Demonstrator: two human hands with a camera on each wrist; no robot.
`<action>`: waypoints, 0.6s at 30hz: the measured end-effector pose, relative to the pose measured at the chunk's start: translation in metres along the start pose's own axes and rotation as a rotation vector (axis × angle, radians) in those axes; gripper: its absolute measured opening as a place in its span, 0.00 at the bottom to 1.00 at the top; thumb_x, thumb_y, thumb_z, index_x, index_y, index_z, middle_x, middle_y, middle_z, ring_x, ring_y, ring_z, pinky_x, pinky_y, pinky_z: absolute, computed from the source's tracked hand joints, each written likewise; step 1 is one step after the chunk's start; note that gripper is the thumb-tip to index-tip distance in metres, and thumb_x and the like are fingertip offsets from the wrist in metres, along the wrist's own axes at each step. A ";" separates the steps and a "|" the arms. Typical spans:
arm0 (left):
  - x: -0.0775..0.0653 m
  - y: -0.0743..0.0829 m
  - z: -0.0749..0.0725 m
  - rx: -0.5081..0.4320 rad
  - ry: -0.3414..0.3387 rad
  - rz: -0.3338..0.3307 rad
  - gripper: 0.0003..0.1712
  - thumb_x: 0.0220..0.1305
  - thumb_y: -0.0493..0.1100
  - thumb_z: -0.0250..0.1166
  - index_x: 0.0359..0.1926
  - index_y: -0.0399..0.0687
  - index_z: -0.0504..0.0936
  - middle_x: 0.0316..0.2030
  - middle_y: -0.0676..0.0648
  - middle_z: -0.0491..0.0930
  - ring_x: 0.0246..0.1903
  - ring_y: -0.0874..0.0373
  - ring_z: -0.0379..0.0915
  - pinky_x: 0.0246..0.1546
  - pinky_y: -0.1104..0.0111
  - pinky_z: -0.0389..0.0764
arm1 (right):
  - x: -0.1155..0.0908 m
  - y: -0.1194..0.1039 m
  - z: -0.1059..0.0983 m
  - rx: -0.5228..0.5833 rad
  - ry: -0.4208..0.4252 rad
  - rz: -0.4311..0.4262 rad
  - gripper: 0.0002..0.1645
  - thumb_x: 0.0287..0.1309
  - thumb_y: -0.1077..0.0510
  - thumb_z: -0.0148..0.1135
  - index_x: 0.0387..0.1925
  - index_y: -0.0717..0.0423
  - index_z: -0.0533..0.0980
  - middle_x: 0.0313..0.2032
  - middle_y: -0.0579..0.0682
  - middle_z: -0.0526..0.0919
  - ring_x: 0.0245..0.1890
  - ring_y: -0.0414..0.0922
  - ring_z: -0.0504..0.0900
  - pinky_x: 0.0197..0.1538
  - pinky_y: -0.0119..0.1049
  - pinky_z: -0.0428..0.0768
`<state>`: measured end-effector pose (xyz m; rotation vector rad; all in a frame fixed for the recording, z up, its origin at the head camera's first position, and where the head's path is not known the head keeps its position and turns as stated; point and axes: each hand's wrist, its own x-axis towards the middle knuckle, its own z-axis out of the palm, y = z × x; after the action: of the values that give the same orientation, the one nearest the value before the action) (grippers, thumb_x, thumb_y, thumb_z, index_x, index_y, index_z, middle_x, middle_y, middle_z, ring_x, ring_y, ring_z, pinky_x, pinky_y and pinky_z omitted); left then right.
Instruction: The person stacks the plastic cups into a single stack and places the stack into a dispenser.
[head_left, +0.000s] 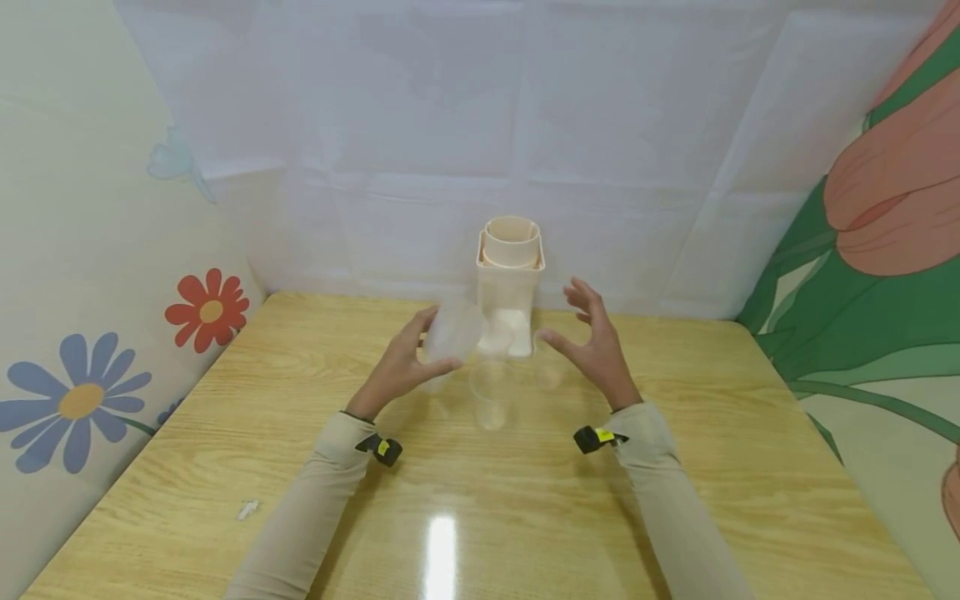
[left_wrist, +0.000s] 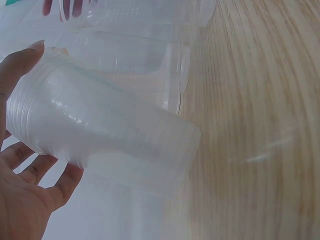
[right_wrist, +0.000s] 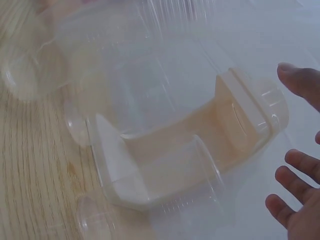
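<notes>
My left hand (head_left: 405,358) grips a nested stack of clear plastic cups (left_wrist: 115,120), thumb on one side and fingers on the other. The stack tilts, its base off the table in the left wrist view. With fingers spread and nothing between them, my right hand (head_left: 600,354) hovers beside a single clear cup (head_left: 551,368). Another clear cup (head_left: 492,400) stands between the hands, in front of a cream cup dispenser (head_left: 506,287). This dispenser has a round ring on top and an open front, seen through clear cups in the right wrist view.
The wooden table (head_left: 480,483) reaches to a white sheet (head_left: 420,208) hung behind the dispenser. Flower-printed cloths stand at both sides. A small white scrap (head_left: 247,509) lies near the left edge.
</notes>
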<state>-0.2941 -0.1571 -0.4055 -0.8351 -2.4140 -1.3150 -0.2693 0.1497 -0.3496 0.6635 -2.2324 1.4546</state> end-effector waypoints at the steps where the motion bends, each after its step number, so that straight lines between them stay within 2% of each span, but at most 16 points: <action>1: 0.000 0.000 0.000 0.001 0.000 -0.001 0.52 0.55 0.42 0.78 0.74 0.39 0.59 0.64 0.36 0.71 0.58 0.43 0.72 0.52 0.51 0.80 | 0.000 0.000 0.000 0.000 0.000 0.001 0.50 0.53 0.72 0.71 0.73 0.70 0.54 0.66 0.73 0.66 0.66 0.67 0.65 0.68 0.61 0.64; 10: 0.000 0.000 0.000 -0.010 -0.003 0.009 0.51 0.55 0.42 0.78 0.74 0.39 0.59 0.64 0.36 0.70 0.59 0.43 0.71 0.53 0.51 0.80 | -0.003 0.003 -0.003 -0.020 -0.023 0.030 0.50 0.55 0.71 0.69 0.73 0.70 0.52 0.67 0.72 0.64 0.67 0.66 0.64 0.68 0.62 0.62; 17: 0.000 -0.001 0.000 -0.023 0.002 0.002 0.51 0.56 0.44 0.78 0.74 0.41 0.60 0.64 0.38 0.70 0.58 0.44 0.71 0.53 0.50 0.80 | -0.003 0.050 -0.002 -0.013 -0.014 0.037 0.55 0.55 0.66 0.73 0.77 0.54 0.52 0.70 0.63 0.65 0.69 0.59 0.63 0.69 0.58 0.62; 18: 0.000 -0.001 0.000 -0.027 0.004 0.002 0.51 0.55 0.44 0.78 0.74 0.41 0.60 0.64 0.38 0.71 0.58 0.44 0.71 0.53 0.50 0.80 | -0.003 0.051 -0.002 -0.014 -0.015 0.037 0.54 0.55 0.65 0.73 0.77 0.53 0.53 0.70 0.62 0.65 0.70 0.59 0.63 0.69 0.57 0.62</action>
<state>-0.2946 -0.1575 -0.4062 -0.8411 -2.3966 -1.3499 -0.2963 0.1699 -0.3882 0.6341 -2.2757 1.4547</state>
